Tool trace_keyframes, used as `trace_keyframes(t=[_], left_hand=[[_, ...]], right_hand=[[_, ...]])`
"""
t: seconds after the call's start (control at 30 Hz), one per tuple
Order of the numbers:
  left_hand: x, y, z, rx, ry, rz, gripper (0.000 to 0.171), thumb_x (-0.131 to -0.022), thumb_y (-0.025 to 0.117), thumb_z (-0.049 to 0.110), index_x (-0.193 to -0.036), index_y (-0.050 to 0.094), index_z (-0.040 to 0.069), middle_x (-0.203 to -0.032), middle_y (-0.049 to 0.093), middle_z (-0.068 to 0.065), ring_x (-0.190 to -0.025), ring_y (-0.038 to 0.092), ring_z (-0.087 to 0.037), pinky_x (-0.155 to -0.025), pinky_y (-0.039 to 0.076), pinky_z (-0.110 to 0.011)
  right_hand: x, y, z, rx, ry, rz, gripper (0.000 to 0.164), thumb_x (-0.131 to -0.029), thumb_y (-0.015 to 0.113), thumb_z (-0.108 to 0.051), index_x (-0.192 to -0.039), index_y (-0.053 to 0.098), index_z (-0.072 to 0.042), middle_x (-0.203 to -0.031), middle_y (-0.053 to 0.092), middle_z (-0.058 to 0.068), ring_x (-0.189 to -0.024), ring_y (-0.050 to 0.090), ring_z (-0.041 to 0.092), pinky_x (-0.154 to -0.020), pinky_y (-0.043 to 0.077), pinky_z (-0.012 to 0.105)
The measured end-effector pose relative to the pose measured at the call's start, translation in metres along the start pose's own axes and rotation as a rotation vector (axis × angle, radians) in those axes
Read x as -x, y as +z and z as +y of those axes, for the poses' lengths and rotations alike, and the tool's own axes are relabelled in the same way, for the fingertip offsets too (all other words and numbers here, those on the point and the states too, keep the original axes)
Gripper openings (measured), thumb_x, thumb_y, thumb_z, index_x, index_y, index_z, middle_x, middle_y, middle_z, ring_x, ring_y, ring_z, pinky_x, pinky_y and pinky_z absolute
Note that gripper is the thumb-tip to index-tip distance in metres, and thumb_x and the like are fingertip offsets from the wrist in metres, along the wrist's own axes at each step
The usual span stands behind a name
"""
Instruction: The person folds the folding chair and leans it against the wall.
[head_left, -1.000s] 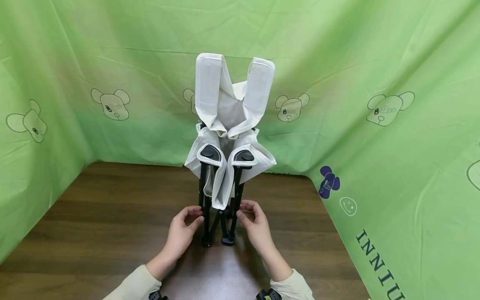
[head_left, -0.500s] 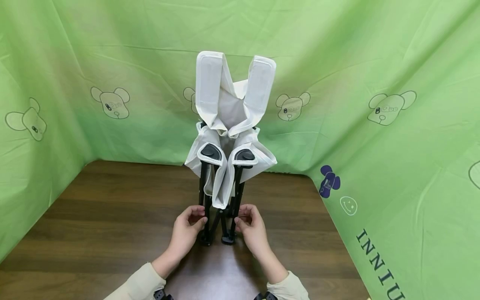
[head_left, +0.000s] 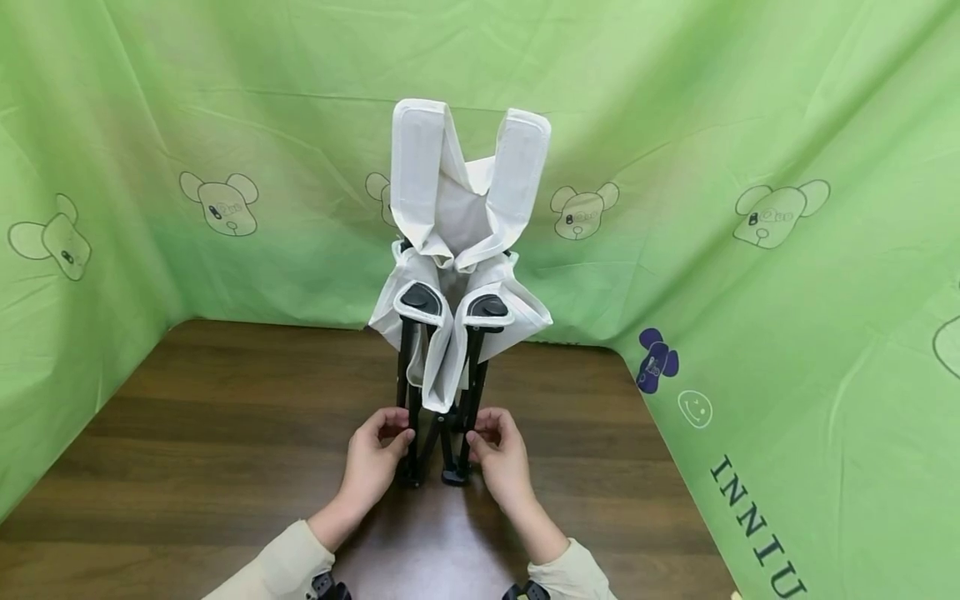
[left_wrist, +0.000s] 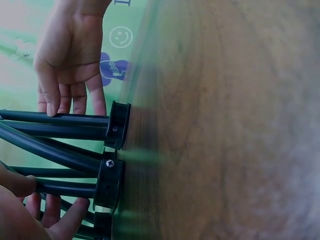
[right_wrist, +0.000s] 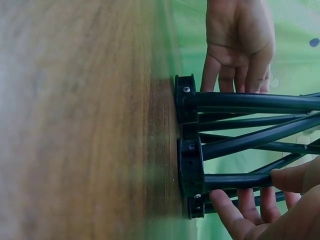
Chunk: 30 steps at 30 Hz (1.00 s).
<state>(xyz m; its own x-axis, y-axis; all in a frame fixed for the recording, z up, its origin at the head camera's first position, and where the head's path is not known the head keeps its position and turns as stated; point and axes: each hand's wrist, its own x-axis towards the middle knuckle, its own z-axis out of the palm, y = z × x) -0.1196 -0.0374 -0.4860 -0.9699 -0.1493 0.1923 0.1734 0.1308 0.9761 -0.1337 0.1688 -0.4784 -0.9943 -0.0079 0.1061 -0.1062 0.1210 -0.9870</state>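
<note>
A folded camp chair (head_left: 465,217) with white fabric and black tube legs (head_left: 408,392) stands upright on the brown wooden table (head_left: 225,450), its plastic feet (head_left: 453,477) down on the wood. My left hand (head_left: 375,462) grips the left front leg low down, thumb and fingers round the tube (left_wrist: 60,187). My right hand (head_left: 498,458) holds the right front leg at the same height, thumb on the tube (right_wrist: 240,181) and fingers curled behind it. The wrist views show the feet (left_wrist: 119,125) (right_wrist: 191,167) against the tabletop and the opposite hand (left_wrist: 70,55) (right_wrist: 240,40) beyond the legs.
A green cloth (head_left: 750,167) printed with bear faces hangs round the table at the back and on both sides. It drapes over the table's right edge (head_left: 660,433). Bare wood lies left and right of the chair.
Both hands have closed in from just beside the legs and now hold them. The chair stands as before.
</note>
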Motion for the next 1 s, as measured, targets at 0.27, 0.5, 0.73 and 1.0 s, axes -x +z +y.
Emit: trace_keyframes(t=[0.27,0.5,0.73,1.0], left_hand=[[-0.001,0.002,0.000,-0.093,0.039,0.002,0.025,-0.092,0.071,-0.005,-0.116,0.068,-0.002,-0.105,0.070,-0.022,-0.092,0.068,-0.025,-0.075,0.059,-0.027],[-0.005,0.003,-0.004,-0.133,0.081,-0.004,0.023,-0.094,0.070,-0.003,-0.117,0.070,0.002,-0.103,0.072,-0.014,-0.092,0.068,-0.024,-0.077,0.056,-0.028],[-0.010,0.001,-0.004,-0.118,0.069,-0.041,0.022,-0.096,0.067,-0.001,-0.118,0.069,0.003,-0.102,0.076,-0.009,-0.092,0.071,-0.022,-0.077,0.055,-0.024],[-0.011,0.001,-0.006,-0.061,0.065,-0.091,0.022,-0.097,0.065,-0.003,-0.118,0.069,0.000,-0.104,0.076,-0.013,-0.094,0.073,-0.028,-0.074,0.052,-0.018]], right_hand=[[-0.003,0.001,0.000,-0.001,-0.019,-0.002,0.027,-0.091,0.068,0.009,-0.115,0.059,0.002,-0.106,0.064,0.022,-0.086,0.060,0.019,-0.071,0.063,0.050],[-0.008,-0.001,0.004,0.014,-0.024,-0.028,0.023,-0.092,0.067,0.009,-0.114,0.062,0.003,-0.104,0.067,0.023,-0.087,0.065,0.021,-0.073,0.063,0.054],[-0.004,0.003,-0.013,0.005,-0.037,-0.055,0.024,-0.095,0.062,0.012,-0.119,0.063,0.009,-0.108,0.070,0.031,-0.096,0.069,0.042,-0.080,0.058,0.063],[0.009,0.007,-0.035,0.041,-0.079,-0.034,0.024,-0.095,0.058,0.013,-0.119,0.060,0.012,-0.109,0.068,0.037,-0.099,0.066,0.054,-0.066,0.060,0.028]])
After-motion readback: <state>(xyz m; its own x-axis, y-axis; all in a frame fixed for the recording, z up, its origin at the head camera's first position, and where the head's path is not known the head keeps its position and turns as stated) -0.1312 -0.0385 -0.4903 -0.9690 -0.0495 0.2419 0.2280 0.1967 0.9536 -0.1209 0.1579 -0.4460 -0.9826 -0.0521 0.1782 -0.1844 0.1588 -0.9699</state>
